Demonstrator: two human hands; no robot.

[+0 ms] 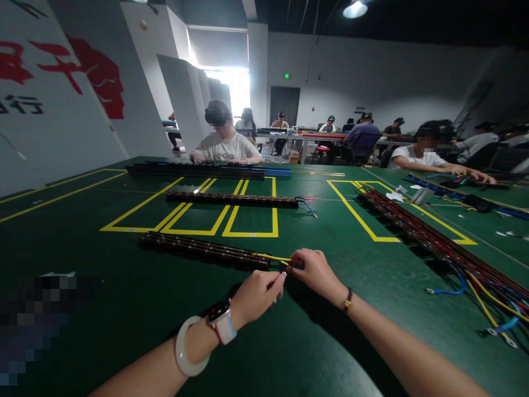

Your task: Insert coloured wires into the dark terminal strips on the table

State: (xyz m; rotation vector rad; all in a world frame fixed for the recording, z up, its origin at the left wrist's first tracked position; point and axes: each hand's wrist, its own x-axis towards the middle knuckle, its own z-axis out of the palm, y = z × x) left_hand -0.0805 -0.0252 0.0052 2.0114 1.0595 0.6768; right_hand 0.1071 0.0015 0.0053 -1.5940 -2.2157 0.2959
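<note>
A long black strip with copper-coloured bars [202, 249] lies in front of me on the green table. From its right end a yellow wire [273, 257] runs into my right hand [316, 273], whose fingers are closed around it. My left hand [257, 295] is just below that end, thumb and forefinger pinched close to the right fingertips. A second short yellow length shows between the two hands. What the left fingers pinch is too small and covered to make out. The wire's tip is hidden by the right fingers.
A similar strip [231, 199] with red and blue wires lies farther back, before a dark channel [198, 170]. On the right is a bundle of strips [417, 231] with loose lugged wires [481, 298]. Yellow tape [188, 230] marks the table. Co-workers [227, 144] sit across and to the right.
</note>
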